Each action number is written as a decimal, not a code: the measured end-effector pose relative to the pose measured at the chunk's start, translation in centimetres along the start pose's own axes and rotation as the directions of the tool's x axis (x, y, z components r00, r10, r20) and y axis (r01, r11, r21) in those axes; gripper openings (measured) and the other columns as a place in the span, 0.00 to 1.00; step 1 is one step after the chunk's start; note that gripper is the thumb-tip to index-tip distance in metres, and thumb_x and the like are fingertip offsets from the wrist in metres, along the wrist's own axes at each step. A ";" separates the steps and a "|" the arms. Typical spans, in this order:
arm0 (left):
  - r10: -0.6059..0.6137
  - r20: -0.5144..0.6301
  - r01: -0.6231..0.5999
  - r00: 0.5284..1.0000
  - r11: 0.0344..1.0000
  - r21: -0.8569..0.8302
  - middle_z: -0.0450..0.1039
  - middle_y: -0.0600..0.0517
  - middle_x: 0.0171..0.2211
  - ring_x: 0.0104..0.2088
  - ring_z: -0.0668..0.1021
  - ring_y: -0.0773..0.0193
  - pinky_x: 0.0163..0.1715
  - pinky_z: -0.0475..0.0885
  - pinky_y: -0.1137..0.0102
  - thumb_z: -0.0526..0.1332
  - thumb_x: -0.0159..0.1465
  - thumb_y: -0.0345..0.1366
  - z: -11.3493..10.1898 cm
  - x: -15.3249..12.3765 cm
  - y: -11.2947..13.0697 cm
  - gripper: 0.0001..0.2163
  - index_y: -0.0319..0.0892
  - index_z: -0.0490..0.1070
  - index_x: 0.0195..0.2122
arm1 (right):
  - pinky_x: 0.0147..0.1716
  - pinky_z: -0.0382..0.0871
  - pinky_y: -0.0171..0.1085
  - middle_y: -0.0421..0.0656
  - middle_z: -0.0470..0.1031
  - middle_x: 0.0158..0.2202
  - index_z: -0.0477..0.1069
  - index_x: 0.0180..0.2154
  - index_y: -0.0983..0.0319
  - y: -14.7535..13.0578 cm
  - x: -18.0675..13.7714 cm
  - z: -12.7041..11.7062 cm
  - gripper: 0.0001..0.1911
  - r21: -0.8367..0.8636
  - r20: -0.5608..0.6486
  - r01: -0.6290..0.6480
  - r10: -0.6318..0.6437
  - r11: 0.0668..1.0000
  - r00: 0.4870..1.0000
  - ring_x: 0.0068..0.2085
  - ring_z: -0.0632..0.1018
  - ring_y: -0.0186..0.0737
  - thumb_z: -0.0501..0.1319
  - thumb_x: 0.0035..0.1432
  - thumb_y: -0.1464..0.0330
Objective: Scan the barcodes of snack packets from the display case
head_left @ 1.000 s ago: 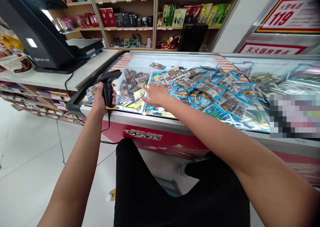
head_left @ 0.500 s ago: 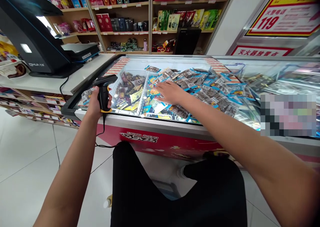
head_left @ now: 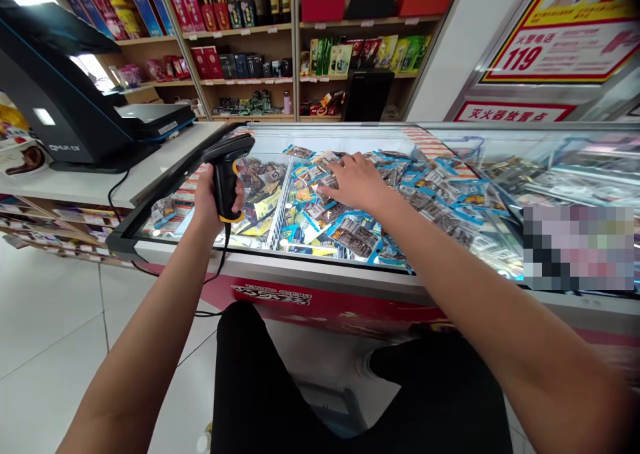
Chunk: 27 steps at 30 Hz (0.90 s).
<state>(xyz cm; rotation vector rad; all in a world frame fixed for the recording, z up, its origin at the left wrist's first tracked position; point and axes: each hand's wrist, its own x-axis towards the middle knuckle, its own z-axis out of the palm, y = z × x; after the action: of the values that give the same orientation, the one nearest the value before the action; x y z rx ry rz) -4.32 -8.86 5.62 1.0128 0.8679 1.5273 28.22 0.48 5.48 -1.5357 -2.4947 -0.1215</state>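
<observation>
My left hand (head_left: pixel 206 197) is wrapped round the handle of a black and yellow barcode scanner (head_left: pixel 226 174), held upright over the left end of the chest freezer (head_left: pixel 310 267). The scanner's cable drops down in front of the freezer. Over the heap of small blue and brown snack packets (head_left: pixel 355 234), my right hand (head_left: pixel 357 182) lies palm down with its fingers spread. It seems to touch the packets, and no packet shows in its grip. Left of the white wire divider (head_left: pixel 281 204) are darker and yellow packets (head_left: pixel 265 204).
A counter (head_left: pixel 165 164) at the left carries a black checkout terminal (head_left: pixel 65 101) and a flat device (head_left: pixel 155 117). Shelves (head_left: pixel 245 84) of boxes and bottles stand behind. My knees are close to the freezer's red front. A blurred patch (head_left: pixel 580 247) covers something at the right.
My left hand has moved the scanner rightward and raised it slightly relative to the freezer. My right hand has shifted right across the packets, uncovering some. The camera view has tilted slightly.
</observation>
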 end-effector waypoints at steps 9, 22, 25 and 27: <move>-0.036 0.118 0.041 0.992 0.998 -0.043 0.71 0.57 0.22 0.11 0.67 0.68 0.13 0.59 0.70 0.62 0.71 0.66 2.1 -0.6 -2.5 0.27 0.43 0.76 0.45 | 0.66 0.69 0.75 0.62 0.80 0.59 0.84 0.47 0.61 1.3 1.4 1.9 0.34 0.125 0.029 -0.106 0.103 0.986 0.994 0.69 0.71 0.84 0.73 0.58 0.37; -0.053 0.351 0.063 0.935 0.998 -0.019 0.75 0.53 0.25 0.14 0.73 0.61 0.14 0.63 0.66 0.74 0.52 0.54 1.6 -1.4 -3.8 0.30 0.40 0.76 0.50 | 0.51 0.84 0.60 0.50 0.82 0.63 0.57 0.71 0.46 0.4 0.9 0.7 0.32 0.920 -0.139 0.051 0.201 0.388 0.970 0.54 0.87 0.57 0.49 0.77 0.39; -0.075 0.380 0.076 0.922 0.997 0.013 0.73 0.55 0.24 0.13 0.72 0.62 0.13 0.62 0.67 0.73 0.58 0.62 1.9 -1.5 -4.2 0.31 0.41 0.75 0.50 | 0.52 0.85 0.58 0.56 0.79 0.67 0.63 0.72 0.50 0.7 1.2 0.9 0.50 0.938 -0.185 0.110 0.208 0.329 0.960 0.60 0.86 0.61 0.38 0.69 0.26; -0.113 0.393 0.111 0.913 0.993 0.026 0.72 0.56 0.23 0.12 0.71 0.63 0.12 0.62 0.68 0.71 0.61 0.68 2.1 -1.5 -4.5 0.33 0.42 0.75 0.50 | 0.54 0.85 0.58 0.57 0.77 0.69 0.65 0.73 0.52 1.1 1.4 1.3 0.59 0.917 -0.215 0.116 0.227 0.382 0.950 0.63 0.84 0.63 0.31 0.65 0.23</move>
<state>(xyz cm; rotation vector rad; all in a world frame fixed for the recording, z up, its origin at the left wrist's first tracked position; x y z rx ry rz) -0.65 -9.50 2.09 1.1998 0.6294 1.1684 28.37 2.44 4.52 -0.9396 -1.6407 0.8649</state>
